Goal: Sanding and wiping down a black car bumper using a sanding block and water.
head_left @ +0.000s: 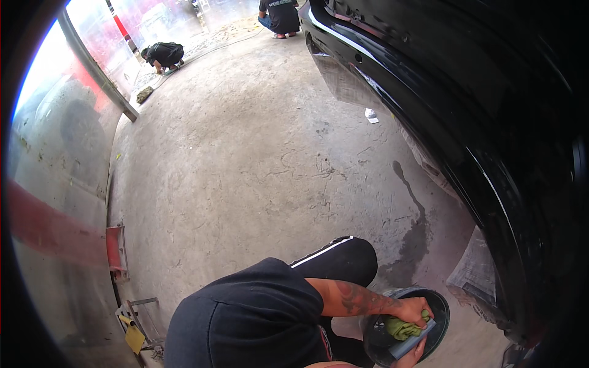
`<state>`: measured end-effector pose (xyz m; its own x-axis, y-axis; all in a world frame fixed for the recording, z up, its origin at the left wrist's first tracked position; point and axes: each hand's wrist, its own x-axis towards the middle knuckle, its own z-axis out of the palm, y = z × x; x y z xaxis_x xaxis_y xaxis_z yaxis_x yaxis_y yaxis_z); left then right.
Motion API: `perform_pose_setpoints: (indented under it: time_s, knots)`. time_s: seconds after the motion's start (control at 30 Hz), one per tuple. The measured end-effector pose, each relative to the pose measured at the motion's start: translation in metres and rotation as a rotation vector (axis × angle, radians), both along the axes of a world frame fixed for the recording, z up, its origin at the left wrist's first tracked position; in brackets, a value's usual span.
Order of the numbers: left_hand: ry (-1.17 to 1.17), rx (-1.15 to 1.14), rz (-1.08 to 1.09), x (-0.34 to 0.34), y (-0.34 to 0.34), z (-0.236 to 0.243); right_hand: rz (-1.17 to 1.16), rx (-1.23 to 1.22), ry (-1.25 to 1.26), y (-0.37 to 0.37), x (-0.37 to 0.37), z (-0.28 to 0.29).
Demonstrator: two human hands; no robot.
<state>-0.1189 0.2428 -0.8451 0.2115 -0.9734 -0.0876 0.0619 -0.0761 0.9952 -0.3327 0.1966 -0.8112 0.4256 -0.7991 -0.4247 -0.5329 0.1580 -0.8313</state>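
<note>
From far off, I have the left hand (417, 310) squeezing the crumpled green cloth (400, 330) and the right hand (415, 354) gripping the flat grey block (405, 349), so I should wipe gently, low at the round black bucket (377, 343)'s mouth, to catch drips.

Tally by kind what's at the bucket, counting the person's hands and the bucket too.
Hands: 2 (left hand on the cloth, right hand on the block)
Green cloth: 1
Grey block: 1
Black bucket: 1
Total: 5
</note>
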Motion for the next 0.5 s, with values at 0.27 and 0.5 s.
perform_pose_setpoints:
  time_s: [0.27, 0.5]
  knots:
    - [-0.101, 0.043, 0.021, -0.002, 0.009, 0.014, 0.006, -0.113, -0.164, 0.005, 0.002, -0.014]
    - [-0.188, -0.079, 0.044, -0.002, 0.001, -0.001, -0.018, -0.062, -0.372, 0.002, 0.012, -0.043]
